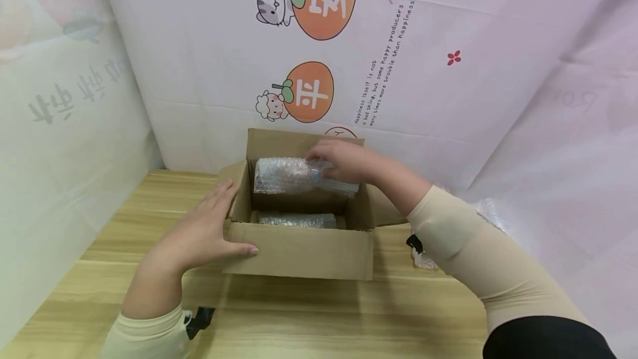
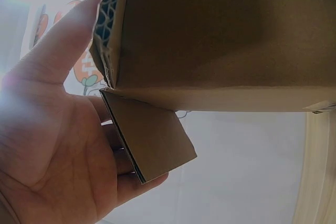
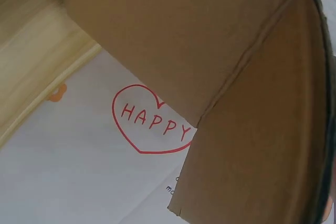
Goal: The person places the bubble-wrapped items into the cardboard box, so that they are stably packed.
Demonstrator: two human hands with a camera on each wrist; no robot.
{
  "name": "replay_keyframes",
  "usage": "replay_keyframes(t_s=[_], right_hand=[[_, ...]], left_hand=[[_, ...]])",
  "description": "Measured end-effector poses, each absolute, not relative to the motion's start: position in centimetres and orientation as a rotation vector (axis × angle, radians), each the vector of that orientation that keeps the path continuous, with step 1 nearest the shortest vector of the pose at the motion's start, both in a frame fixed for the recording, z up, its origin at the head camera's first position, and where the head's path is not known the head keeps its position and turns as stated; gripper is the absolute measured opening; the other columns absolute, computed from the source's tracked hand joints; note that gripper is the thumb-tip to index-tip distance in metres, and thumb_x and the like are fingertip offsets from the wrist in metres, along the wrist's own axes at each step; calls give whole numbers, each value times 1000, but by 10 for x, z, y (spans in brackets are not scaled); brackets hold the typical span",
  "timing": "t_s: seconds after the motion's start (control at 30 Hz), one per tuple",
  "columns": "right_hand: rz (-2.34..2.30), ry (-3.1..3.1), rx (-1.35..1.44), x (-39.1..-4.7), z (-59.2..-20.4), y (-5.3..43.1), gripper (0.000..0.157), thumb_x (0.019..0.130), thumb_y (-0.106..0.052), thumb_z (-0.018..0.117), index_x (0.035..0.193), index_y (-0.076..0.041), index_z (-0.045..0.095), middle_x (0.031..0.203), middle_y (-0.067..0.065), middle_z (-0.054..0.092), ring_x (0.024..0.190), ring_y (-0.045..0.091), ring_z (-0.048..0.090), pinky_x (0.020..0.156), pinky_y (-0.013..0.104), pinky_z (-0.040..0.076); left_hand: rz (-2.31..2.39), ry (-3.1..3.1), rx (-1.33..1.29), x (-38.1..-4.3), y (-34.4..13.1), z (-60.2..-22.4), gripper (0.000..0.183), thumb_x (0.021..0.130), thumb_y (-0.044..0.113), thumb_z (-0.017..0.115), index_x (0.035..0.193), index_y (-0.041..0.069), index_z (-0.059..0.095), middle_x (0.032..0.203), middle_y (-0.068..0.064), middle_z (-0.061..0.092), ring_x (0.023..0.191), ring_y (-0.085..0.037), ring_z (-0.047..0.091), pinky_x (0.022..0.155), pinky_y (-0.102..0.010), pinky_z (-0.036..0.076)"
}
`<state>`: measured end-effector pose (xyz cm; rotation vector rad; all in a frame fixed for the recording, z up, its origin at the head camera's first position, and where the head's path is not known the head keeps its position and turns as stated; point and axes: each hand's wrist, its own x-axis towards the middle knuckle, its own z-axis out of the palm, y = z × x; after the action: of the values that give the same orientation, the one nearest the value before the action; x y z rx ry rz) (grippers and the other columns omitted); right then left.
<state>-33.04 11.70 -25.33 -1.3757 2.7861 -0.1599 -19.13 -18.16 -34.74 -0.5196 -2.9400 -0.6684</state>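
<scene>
An opened cardboard box (image 1: 299, 252) stands on the wooden table with its flaps spread outward. My right hand (image 1: 349, 160) reaches in over its far right part and grips a bubble-wrapped bundle (image 1: 284, 175) by the right half, between thumb and fingers. This bundle lies lengthwise along the far wall, up near the rim. Lower in the box, a second bubble-wrapped bundle (image 1: 299, 220) shows partly behind the near wall. My left hand (image 1: 206, 229) braces the near left corner, thumb extended over the front flap, straight fingers behind the left side flap (image 2: 149, 135). The right wrist view shows cardboard flaps (image 3: 257, 129).
More bubble wrap (image 1: 423, 259) lies on the table right of the box, partly beneath my right forearm. A printed white cloth (image 1: 399, 71) hangs right behind the box, with others on both sides. Bare wooden tabletop (image 1: 294, 314) extends in front.
</scene>
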Motion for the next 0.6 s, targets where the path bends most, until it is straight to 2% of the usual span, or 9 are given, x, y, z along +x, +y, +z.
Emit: replay_keyframes(t_s=[0.6], right_hand=[[3, 2714, -1435, -331, -272, 103, 41, 89, -10, 70, 129, -12, 61, 124, 3, 60, 118, 19, 57, 104, 35, 48]], left_hand=[[-663, -2934, -519, -191, -183, -348, 132, 64, 80, 69, 158, 7, 11, 164, -17, 11, 149, -42, 14, 117, -63, 19]])
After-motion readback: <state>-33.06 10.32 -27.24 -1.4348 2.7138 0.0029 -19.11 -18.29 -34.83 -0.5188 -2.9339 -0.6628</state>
